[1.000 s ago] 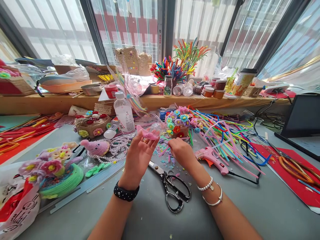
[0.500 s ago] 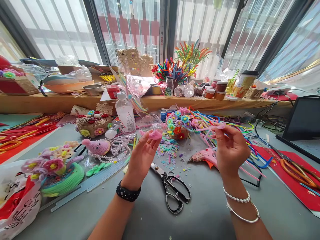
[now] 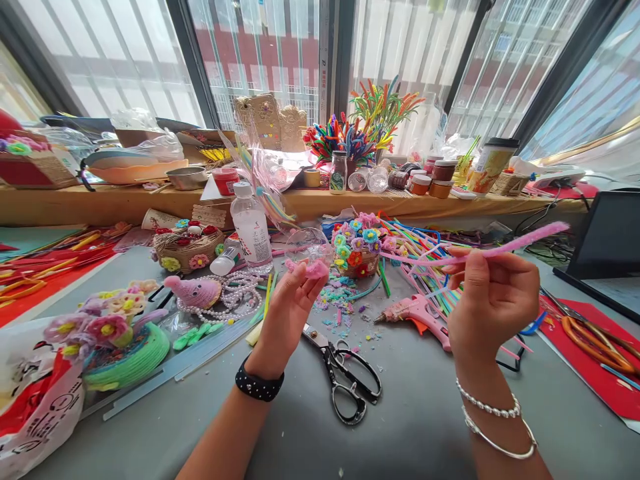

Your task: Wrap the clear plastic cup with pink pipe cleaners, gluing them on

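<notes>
My left hand is closed in a pinch on a small fluffy pink pipe-cleaner piece at its fingertips. My right hand grips a long pink pipe cleaner, its free end sticking out up to the right. Between the hands, black-handled scissors lie on the grey table, blades pointing away. A pink hot glue gun rests left of my right hand. Beyond my left hand stands a basket of pipe-cleaner flowers.
Colourful pipe cleaners are heaped at right, near a laptop. A water bottle, pearl strands and a pink crocheted figure stand left. Fuzzy clippings litter the middle. Glue sticks lie beside a green flower piece.
My right hand has moved right and turned; the long pink pipe cleaner now extends past it to the upper right. My left hand has shifted slightly, still pinching the pink piece.
</notes>
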Tool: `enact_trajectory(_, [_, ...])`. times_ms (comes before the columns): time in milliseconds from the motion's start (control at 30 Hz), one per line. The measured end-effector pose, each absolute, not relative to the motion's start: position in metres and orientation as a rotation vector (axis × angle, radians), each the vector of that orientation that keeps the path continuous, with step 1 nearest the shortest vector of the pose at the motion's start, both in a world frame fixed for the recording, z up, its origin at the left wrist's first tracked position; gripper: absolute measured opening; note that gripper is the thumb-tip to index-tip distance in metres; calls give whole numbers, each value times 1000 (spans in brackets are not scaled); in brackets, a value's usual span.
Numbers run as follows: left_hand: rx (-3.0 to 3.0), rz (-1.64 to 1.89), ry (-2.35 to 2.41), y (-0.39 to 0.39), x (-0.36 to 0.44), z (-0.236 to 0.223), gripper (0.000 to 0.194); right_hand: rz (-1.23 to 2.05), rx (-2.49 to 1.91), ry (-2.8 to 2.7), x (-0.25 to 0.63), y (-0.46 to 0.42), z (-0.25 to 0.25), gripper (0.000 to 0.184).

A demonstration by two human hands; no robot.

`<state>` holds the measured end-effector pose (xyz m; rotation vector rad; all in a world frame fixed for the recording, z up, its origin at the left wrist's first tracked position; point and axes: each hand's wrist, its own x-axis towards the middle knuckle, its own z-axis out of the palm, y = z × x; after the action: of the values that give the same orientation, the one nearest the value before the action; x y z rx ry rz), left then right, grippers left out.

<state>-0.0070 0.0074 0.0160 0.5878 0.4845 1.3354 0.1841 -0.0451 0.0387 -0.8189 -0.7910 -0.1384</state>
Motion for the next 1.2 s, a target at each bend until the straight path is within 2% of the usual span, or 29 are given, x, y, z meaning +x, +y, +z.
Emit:
enact_trajectory(200, [638, 1276, 492, 5, -7, 17, 26, -43, -778, -715, 188, -44, 42, 16])
enact_trajectory(433, [684, 1160, 436, 3, -7, 19, 24, 112, -792, -644, 190, -39, 37, 18])
enact_trajectory(733, [684, 1010, 336, 2, -11, 19, 33, 425, -720, -500, 192, -35, 36, 20])
enact_trajectory(967, [602, 1141, 423, 5, -14, 25, 29, 486, -746, -437, 197, -30, 29, 23])
enact_trajectory(1200, [480, 1415, 589, 19, -23, 23, 9, 384, -722, -375, 212, -31, 31, 15])
